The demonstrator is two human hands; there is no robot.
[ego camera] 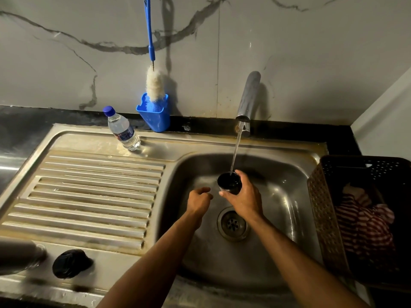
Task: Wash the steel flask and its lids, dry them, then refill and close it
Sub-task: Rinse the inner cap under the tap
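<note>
**A:** Right hand [244,196] is over the sink basin [278,218], its grip wrapped around a small dark cup lid [229,182], mouth up, directly under the tap stream [235,150].

**B:** And the water is running straight into it. The faucet [248,96] leans out from the back wall, the stream landing inside the lid's rim.

**A:** Left hand [198,200] sits just beside, loosely curled, nothing visible in its grip, close to the lid but not touching it.

**B:** Below both hands, the drain [232,223] at the bottom of the basin.

**A:** Moving outward: the other dark lid [71,263] rests on the flat front of the steel drainboard [93,196], near left.

**B:** Right beside it, at the frame's left edge, the steel flask [20,255] lies on its side, blurred, mouth towards that lid.

**A:** Further back, a small water bottle [123,130] with a blue cap stands on the sink's rear ledge.

**B:** Next to it a blue holder [155,118] on the dark counter [22,125], with a bottle brush [154,85] standing in it, blue handle up against the marbled wall.

**A:** Far right, a dark perforated basket [322,218] holding a red-and-white striped cloth [367,230].
</note>
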